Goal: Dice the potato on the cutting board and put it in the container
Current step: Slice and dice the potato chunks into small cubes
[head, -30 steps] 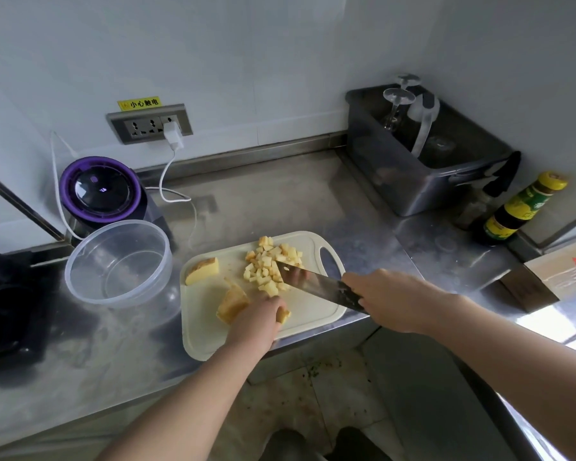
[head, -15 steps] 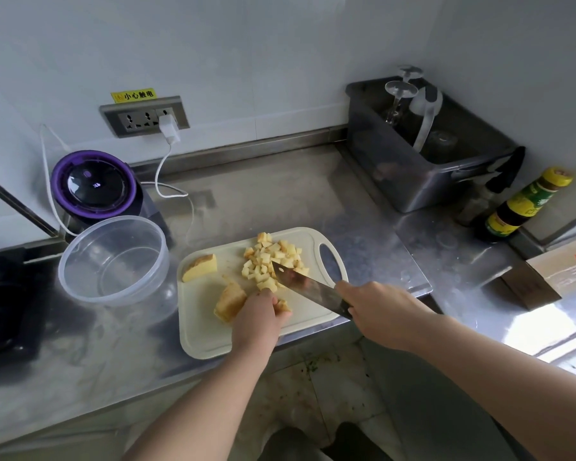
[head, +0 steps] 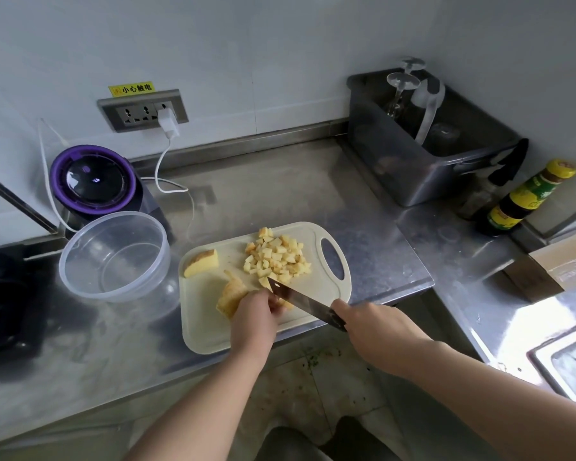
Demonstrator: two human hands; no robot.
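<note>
1. My left hand (head: 251, 314) grips a potato chunk (head: 231, 296) near the front of the cutting board (head: 207, 334), fingers curled over its right end.
2. My right hand (head: 376, 331) is clenched round the handle of the knife (head: 300, 301). The blade slants away and to the left, right up against my left fingers.
3. The chunk sticks out to the left of my left hand, so I judge the next cut falls at its right end, close to my fingertips.
4. The diced pile (head: 278, 257) lies just beyond the knife tip; an uncut wedge (head: 202, 262) sits at the board's far left corner.
5. The container (head: 113, 257) stands on the worktop (head: 280, 194) just left of the board, nearer my left hand, with no potato in it yet.
</note>
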